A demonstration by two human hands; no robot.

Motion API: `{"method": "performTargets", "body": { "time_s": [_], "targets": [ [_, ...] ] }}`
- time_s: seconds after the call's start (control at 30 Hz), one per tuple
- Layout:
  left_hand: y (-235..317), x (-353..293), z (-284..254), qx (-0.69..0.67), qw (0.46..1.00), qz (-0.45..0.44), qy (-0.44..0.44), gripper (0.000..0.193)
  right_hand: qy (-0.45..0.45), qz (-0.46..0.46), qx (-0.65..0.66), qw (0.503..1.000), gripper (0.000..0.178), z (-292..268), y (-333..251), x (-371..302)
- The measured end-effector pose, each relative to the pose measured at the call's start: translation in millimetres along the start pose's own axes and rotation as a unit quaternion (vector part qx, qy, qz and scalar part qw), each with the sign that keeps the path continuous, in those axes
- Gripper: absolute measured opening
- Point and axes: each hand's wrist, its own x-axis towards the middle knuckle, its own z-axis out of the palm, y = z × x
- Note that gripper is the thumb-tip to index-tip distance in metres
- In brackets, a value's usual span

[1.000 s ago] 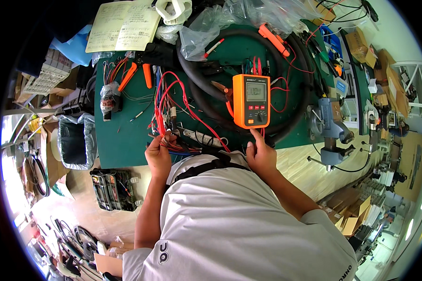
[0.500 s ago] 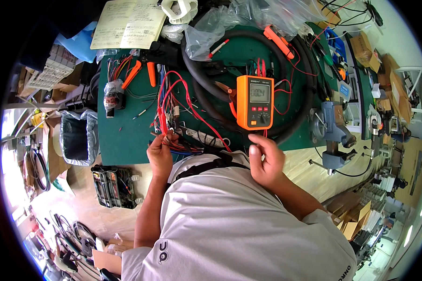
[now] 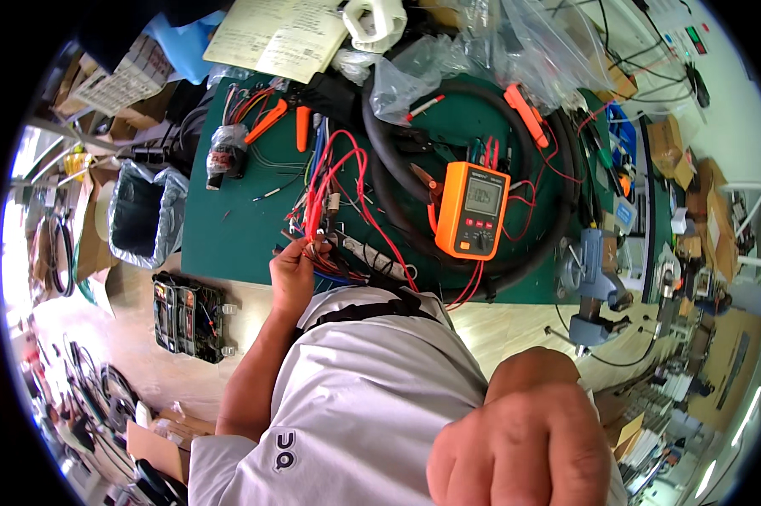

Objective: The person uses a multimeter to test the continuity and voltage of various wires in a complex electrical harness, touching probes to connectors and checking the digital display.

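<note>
At the near edge of the green bench top, my left hand [image 3: 292, 274] is closed, fingertips pinching a red test lead [image 3: 314, 215] together with wire ends from a bundle of thin coloured wires [image 3: 347, 263]. My right hand [image 3: 528, 443] is lifted close in front of my body at the lower right. Its fingers are curled into a fist with the knuckles up, hiding whatever may lie inside. An orange multimeter [image 3: 472, 211] with a lit grey display rests tilted on the bench, red leads running from it. Black corrugated hose [image 3: 380, 118] coils around it.
Orange-handled pliers [image 3: 267, 120], an orange clamp tool [image 3: 526, 115] and an open notebook [image 3: 271, 34] lie across the bench [image 3: 220, 228]. A blue-grey vise [image 3: 598, 282] stands on the right. Left of the bench are a lined bin [image 3: 148, 215] and a tool case [image 3: 186, 316] on the floor.
My right hand has moved from beside the multimeter down and back toward me, curling into a fist. The left hand keeps its pinch. The whole view has shifted slightly.
</note>
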Motion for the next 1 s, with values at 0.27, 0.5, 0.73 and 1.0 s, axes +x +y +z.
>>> {"method": "performTargets", "body": {
  "time_s": [0.27, 0.5, 0.73, 1.0],
  "targets": [
    [-8.8, -2.5, -6.4, -0.006, 1.0, -0.013, -0.001, 0.021, 0.024, 0.09, 0.052, 0.994, 0.02, 13.3, 4.0, 17.6],
    [-6.0, -3.1, -2.0, 0.035, 0.999, 0.032, 0.026, 0.017, 0.214, 0.133, -0.494, 0.832, 0.007, -104.8, 26.1, 1.2],
    [18.4, -13.7, -3.4, 0.197, 0.975, 0.095, -0.031, 0.01, 0.257, 0.2, -0.464, 0.824, 0.044, -217.4, 81.1, -11.4],
    [20.2, -5.8, -17.7, 0.083, 0.993, 0.063, 0.05, 0.015, 0.38, -0.002, -0.445, 0.811, 0.034, -193.5, 9.0, -7.9]
  ]
}}
